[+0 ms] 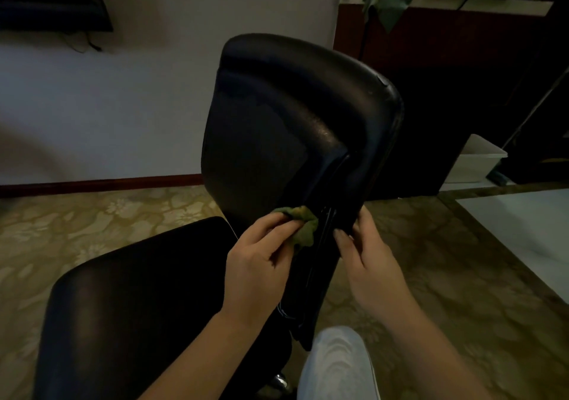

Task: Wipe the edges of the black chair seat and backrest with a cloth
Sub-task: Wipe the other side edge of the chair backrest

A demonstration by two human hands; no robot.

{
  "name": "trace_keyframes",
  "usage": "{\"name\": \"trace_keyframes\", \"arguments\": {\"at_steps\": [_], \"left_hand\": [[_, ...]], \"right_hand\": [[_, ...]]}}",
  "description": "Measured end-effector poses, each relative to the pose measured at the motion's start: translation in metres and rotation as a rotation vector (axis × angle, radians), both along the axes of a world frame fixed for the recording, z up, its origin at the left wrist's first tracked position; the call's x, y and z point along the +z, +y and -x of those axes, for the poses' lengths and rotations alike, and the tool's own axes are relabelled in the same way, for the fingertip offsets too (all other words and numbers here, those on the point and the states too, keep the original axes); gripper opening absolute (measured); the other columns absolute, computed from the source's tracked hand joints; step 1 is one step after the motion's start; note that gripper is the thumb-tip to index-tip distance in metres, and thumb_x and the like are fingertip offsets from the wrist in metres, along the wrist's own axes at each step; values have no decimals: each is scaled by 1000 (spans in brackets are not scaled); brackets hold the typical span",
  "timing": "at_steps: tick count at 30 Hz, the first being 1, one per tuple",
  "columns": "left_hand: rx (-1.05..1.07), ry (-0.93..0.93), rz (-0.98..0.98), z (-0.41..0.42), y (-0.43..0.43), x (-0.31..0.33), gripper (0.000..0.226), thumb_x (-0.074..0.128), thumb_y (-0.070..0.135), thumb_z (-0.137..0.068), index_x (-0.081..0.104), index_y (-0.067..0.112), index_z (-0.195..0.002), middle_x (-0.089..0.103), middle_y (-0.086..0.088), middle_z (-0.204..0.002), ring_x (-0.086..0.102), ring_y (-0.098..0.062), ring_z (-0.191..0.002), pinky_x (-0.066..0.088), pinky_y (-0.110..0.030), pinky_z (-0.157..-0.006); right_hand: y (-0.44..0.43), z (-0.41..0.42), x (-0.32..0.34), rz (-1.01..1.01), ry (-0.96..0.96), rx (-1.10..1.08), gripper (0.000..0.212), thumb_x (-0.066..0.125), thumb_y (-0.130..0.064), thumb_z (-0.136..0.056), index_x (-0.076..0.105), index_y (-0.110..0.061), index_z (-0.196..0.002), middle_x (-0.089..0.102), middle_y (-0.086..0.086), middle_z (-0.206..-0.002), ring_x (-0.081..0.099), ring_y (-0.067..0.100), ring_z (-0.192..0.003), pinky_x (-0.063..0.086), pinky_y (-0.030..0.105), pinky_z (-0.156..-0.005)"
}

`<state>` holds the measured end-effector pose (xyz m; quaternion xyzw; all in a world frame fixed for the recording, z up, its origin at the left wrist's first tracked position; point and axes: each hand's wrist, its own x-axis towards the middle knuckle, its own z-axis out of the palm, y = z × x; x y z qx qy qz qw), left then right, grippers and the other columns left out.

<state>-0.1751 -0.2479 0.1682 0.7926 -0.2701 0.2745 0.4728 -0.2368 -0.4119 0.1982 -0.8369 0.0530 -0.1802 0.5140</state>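
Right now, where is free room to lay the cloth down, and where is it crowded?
The seat is bare. The floor between seat and wall is free too. It is crowded at the lower edge of the backrest: the left hand holds the cloth there and the right hand grips the edge.

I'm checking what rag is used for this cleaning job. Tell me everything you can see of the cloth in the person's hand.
The cloth is small, olive green with yellowish patches, and looks like soft fabric. It is crumpled into a wad, not spread flat. The left hand grips it with curled fingers and presses it against the side edge of the black backrest, low down, above the seat. The right hand holds the backrest beside it without touching it.
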Motion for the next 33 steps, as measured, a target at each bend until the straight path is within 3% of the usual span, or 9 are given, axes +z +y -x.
{"name": "trace_keyframes", "arguments": {"at_steps": [8,13,19,25,28,33], "left_hand": [[10,100,-39,0,13,-3,34,69,2,-88,73,19,-117,67,9,-120,63,-1,-109,53,-22,-96],[-34,44,-30,-5,0,29,35,68,4,-90,71,20,-121,65,10,-121,62,-2,-109,50,-14,-94],[-4,33,-43,-2,0,15,32,67,8,-89,72,19,-119,64,10,-121,62,-4,-109,52,-19,-94],[22,156,-113,6,21,-14,36,69,-2,-87,72,17,-117,64,11,-119,59,2,-108,44,-5,-93],[3,153,-92,4,21,-6,37,68,0,-88,71,20,-118,65,11,-118,61,1,-107,49,-12,-93],[-25,88,-44,0,4,23,35,65,7,-91,69,21,-123,64,10,-120,60,0,-107,48,-11,-92]], "right_hand": [[1,5,-7,-79,-44,-32,41,55,-24,-99,49,-33,-139,67,-20,-114,63,-6,-104,49,10,-80],[1,6,-4,-63,-45,-39,38,56,-23,-98,51,-47,-128,65,-29,-109,63,-8,-99,51,11,-78],[-2,6,-3,-43,-59,-35,37,57,-22,-98,55,-34,-133,67,-28,-106,64,-8,-97,48,7,-75],[0,5,-5,-29,-83,-60,38,57,-21,-98,53,-35,-133,67,-23,-105,62,-12,-96,44,3,-74],[0,5,-6,-25,-86,-59,39,57,-22,-98,50,-43,-130,67,-29,-103,63,-10,-96,46,5,-76],[-1,4,-8,-21,-72,-54,41,56,-21,-98,51,-34,-137,68,-21,-105,64,-7,-96,48,7,-74]]}}
